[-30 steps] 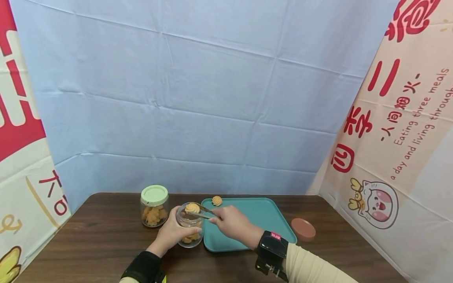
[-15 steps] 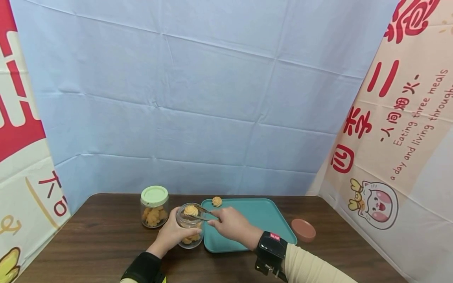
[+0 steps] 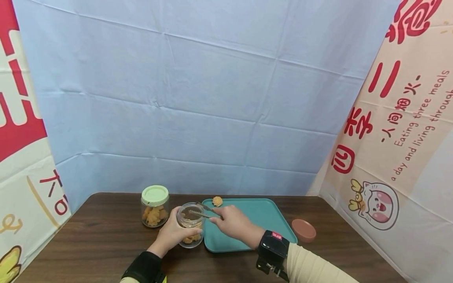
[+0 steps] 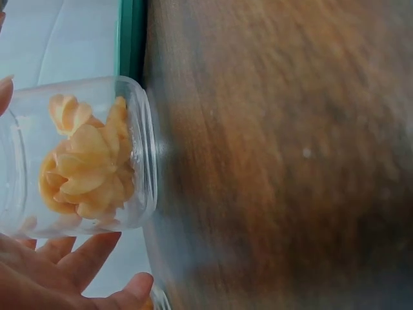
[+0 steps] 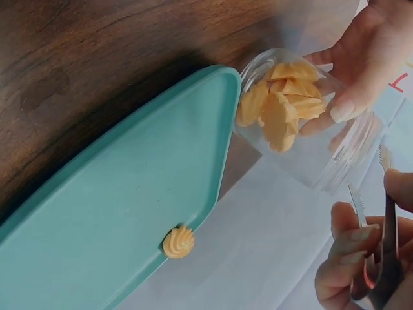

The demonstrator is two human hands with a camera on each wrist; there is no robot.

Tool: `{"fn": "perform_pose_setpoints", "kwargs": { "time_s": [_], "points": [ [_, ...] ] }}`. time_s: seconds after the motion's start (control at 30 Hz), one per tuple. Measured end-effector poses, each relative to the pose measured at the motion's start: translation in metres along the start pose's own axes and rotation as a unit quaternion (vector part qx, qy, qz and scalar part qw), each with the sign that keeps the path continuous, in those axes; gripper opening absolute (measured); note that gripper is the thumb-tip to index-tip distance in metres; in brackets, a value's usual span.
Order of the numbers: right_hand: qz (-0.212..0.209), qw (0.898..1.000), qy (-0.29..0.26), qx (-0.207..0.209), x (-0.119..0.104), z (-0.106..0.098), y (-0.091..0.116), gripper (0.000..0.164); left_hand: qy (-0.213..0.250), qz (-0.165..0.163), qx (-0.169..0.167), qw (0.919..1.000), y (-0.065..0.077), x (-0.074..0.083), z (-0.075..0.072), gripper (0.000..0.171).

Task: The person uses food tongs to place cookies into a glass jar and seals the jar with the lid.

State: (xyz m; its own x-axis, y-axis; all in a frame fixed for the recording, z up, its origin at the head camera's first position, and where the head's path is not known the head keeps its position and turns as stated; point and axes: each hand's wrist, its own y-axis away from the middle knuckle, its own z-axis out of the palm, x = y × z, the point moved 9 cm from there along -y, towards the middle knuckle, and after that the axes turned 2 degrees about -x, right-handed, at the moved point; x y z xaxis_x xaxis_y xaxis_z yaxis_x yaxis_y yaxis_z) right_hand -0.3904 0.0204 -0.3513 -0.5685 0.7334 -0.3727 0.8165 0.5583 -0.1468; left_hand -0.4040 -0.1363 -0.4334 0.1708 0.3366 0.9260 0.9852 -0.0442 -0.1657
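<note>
My left hand [image 3: 172, 234] grips a clear, lidless jar [image 3: 190, 225] around its side, the thumb across the front. Several golden swirl cookies [image 4: 90, 165] lie at the bottom, shown close up in the left wrist view. With my right hand [image 3: 234, 223] I hold small metal tongs [image 5: 389, 242] with serrated tips. Those tips stand apart at the jar's mouth, nothing between them. Right beside the jar lies a teal tray [image 3: 255, 224]. One swirl cookie [image 3: 217, 201] sits in its far left corner.
A second jar [image 3: 154, 214] of cookies, capped with a light green lid [image 3: 154, 195], stands left of my left hand. A reddish-brown round lid [image 3: 303, 230] lies right of the tray. Pale blue cloth [image 3: 212, 118] hangs behind the dark wooden table [image 3: 92, 243].
The cookie pinched in the tongs at the jar's mouth has been let go and no longer shows there. The tong tips have spread. My left hand stays on the jar.
</note>
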Motion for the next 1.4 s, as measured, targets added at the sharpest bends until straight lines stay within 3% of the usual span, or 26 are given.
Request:
{"fn": "perform_pose_setpoints", "kwargs": {
  "time_s": [0.37, 0.93, 1.23, 1.4],
  "points": [
    [0.005, 1.0, -0.005, 0.014, 0.006, -0.007, 0.001, 0.038, -0.01, 0.002, -0.004, 0.9999, -0.002, -0.001, 0.0, 0.103],
    [0.031, 0.999, -0.012, 0.03, 0.032, -0.014, 0.002, 0.036, 0.024, 0.006, 0.004, 0.9997, -0.002, -0.001, 0.003, 0.103],
    [0.046, 0.998, 0.003, 0.033, 0.044, -0.012, 0.001, 0.023, -0.002, -0.004, 0.008, 1.0, -0.002, 0.001, 0.001, 0.105],
    [0.055, 0.998, 0.004, 0.035, 0.051, -0.011, -0.001, 0.025, -0.008, -0.006, 0.009, 0.9999, -0.002, -0.001, 0.0, 0.105]
  ]
}}
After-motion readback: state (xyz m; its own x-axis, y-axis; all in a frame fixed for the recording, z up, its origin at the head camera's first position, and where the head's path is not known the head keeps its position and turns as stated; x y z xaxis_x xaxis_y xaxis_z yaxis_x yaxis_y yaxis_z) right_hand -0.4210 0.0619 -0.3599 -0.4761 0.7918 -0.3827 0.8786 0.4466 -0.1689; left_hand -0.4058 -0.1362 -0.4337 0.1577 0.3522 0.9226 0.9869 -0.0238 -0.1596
